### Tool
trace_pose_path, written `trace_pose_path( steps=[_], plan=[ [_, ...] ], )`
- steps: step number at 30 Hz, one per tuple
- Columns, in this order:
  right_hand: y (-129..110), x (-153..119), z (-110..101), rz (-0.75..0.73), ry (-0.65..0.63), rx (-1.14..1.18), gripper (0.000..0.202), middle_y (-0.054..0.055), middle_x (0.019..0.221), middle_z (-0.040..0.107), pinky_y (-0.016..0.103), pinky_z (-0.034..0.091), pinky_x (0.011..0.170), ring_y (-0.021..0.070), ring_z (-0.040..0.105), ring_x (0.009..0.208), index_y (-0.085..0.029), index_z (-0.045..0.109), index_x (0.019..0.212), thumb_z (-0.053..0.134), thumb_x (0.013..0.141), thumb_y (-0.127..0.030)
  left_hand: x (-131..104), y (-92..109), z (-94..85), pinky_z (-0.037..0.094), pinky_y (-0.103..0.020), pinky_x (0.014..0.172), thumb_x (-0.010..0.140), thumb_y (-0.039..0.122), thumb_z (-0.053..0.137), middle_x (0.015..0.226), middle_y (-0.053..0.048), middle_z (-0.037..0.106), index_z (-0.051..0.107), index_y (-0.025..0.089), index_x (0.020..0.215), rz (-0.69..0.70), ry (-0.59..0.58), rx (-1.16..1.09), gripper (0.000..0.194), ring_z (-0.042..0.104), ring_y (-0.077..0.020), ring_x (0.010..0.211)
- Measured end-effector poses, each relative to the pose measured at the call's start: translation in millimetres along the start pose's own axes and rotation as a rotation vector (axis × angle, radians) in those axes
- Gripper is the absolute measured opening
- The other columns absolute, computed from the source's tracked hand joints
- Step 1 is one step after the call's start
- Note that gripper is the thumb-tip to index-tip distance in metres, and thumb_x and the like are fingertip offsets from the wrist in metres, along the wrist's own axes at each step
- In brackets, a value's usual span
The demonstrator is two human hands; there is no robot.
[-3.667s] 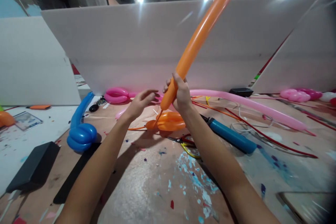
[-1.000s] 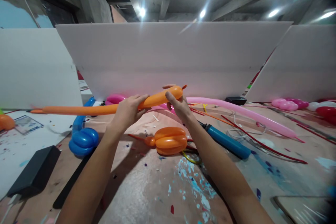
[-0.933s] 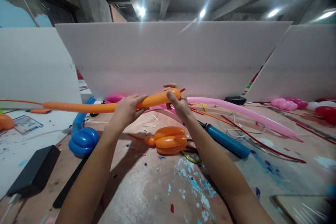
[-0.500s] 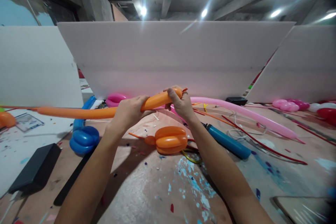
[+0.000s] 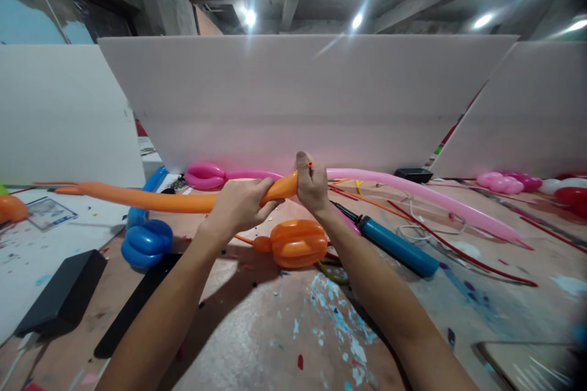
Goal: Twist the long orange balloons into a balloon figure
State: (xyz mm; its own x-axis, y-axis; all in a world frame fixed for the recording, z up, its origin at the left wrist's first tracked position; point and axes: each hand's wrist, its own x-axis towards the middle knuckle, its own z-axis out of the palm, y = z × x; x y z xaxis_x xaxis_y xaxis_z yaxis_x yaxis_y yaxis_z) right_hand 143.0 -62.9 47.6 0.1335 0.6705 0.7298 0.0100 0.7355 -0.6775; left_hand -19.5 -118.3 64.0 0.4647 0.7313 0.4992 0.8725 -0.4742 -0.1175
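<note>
A long orange modelling balloon point(image 5: 151, 200) stretches leftward from my hands above the table. Partway along it, my left hand point(image 5: 241, 203) is wrapped round the balloon. My right hand point(image 5: 312, 183) grips its right end, with the nozzle poking out by the thumb. Between the two hands a short stretch of the balloon bends upward. Just below them lies a twisted orange balloon piece point(image 5: 299, 243) made of several bulges with a small bubble and a tail. A blue hand pump point(image 5: 398, 245) rests to the right of my right wrist.
White boards point(image 5: 307, 104) stand along the back. A pink balloon point(image 5: 422, 197), a magenta balloon point(image 5: 205, 176) and a blue twisted balloon point(image 5: 147, 243) lie around. At left sits a black box point(image 5: 62, 294); a phone-like object point(image 5: 527, 363) is at lower right.
My right hand has closed round the balloon's end and turned upright. My left hand has slid slightly right and down. The balloon's left end has shifted right.
</note>
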Motion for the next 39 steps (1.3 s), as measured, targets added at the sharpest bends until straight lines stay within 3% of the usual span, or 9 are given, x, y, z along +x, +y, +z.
trace_pose_path(
  steps=[7, 12, 16, 23, 32, 35, 39],
  plan=[
    [-0.7, -7.0, 6.6, -0.031, -0.023, -0.071, 0.053, -0.005, 0.049, 0.031, 0.025, 0.022, 0.046, 0.0083, 0.028, 0.046, -0.020, 0.039, 0.051, 0.048, 0.089, -0.056, 0.6, 2.5, 5.4, 0.039, -0.033, 0.060, 0.089, 0.047, 0.044, 0.090, -0.009, 0.071, 0.061, 0.020, 0.101, 0.030, -0.031, -0.032, 0.035, 0.066, -0.0273, 0.080],
    [-6.2, -18.7, 13.6, -0.119, -0.105, -0.192, 0.050, -0.004, 0.048, 0.034, 0.025, 0.024, 0.049, 0.0088, 0.029, 0.046, -0.020, 0.039, 0.053, 0.044, 0.093, -0.049, 2.0, -0.5, 7.0, 0.040, -0.032, 0.063, 0.084, 0.033, 0.048, 0.087, -0.006, 0.071, 0.063, 0.020, 0.091, 0.049, -0.021, -0.097, 0.021, 0.066, -0.0240, 0.079],
    [-3.8, -21.9, 18.2, -0.213, -0.055, -0.255, 0.047, -0.005, 0.047, 0.031, 0.026, 0.023, 0.049, 0.0076, 0.027, 0.044, -0.020, 0.032, 0.054, 0.039, 0.096, -0.040, 1.9, -1.9, 6.6, 0.039, -0.031, 0.062, 0.083, 0.031, 0.048, 0.083, -0.006, 0.071, 0.063, 0.020, 0.085, 0.067, 0.003, -0.089, 0.019, 0.065, -0.0227, 0.076],
    [9.5, -22.7, 22.9, -0.318, -0.041, -0.322, 0.045, -0.006, 0.047, 0.028, 0.025, 0.021, 0.047, 0.0065, 0.026, 0.043, -0.021, 0.026, 0.057, 0.033, 0.098, -0.039, 2.6, 1.1, 11.4, 0.037, -0.031, 0.060, 0.085, 0.034, 0.047, 0.082, -0.006, 0.072, 0.064, 0.019, 0.085, 0.079, -0.008, -0.037, 0.022, 0.066, -0.0230, 0.073],
    [16.8, -24.0, 23.7, -0.256, -0.057, -0.295, 0.048, -0.005, 0.048, 0.028, 0.026, 0.023, 0.048, 0.0075, 0.028, 0.044, -0.021, 0.027, 0.057, 0.032, 0.098, -0.046, 3.0, 2.9, 13.4, 0.035, -0.031, 0.059, 0.089, 0.037, 0.044, 0.081, -0.007, 0.073, 0.065, 0.019, 0.090, 0.072, 0.000, -0.017, 0.027, 0.066, -0.0238, 0.073],
    [17.7, -21.0, 20.0, -0.179, -0.095, -0.212, 0.050, -0.005, 0.049, 0.030, 0.026, 0.025, 0.048, 0.0081, 0.031, 0.044, -0.021, 0.032, 0.057, 0.033, 0.096, -0.052, 1.8, 1.3, 10.9, 0.036, -0.030, 0.060, 0.087, 0.038, 0.048, 0.084, -0.006, 0.073, 0.065, 0.021, 0.095, 0.081, 0.034, -0.079, 0.026, 0.066, -0.0227, 0.075],
    [13.2, -11.9, 8.7, -0.146, -0.044, -0.059, 0.049, -0.003, 0.054, 0.039, 0.026, 0.031, 0.051, 0.0100, 0.039, 0.049, -0.020, 0.040, 0.060, 0.036, 0.096, -0.053, -1.0, -7.1, 5.5, 0.033, -0.028, 0.057, 0.081, 0.046, 0.057, 0.081, -0.005, 0.072, 0.066, 0.020, 0.093, 0.050, 0.062, -0.113, 0.030, 0.064, -0.0200, 0.070]
  ],
)
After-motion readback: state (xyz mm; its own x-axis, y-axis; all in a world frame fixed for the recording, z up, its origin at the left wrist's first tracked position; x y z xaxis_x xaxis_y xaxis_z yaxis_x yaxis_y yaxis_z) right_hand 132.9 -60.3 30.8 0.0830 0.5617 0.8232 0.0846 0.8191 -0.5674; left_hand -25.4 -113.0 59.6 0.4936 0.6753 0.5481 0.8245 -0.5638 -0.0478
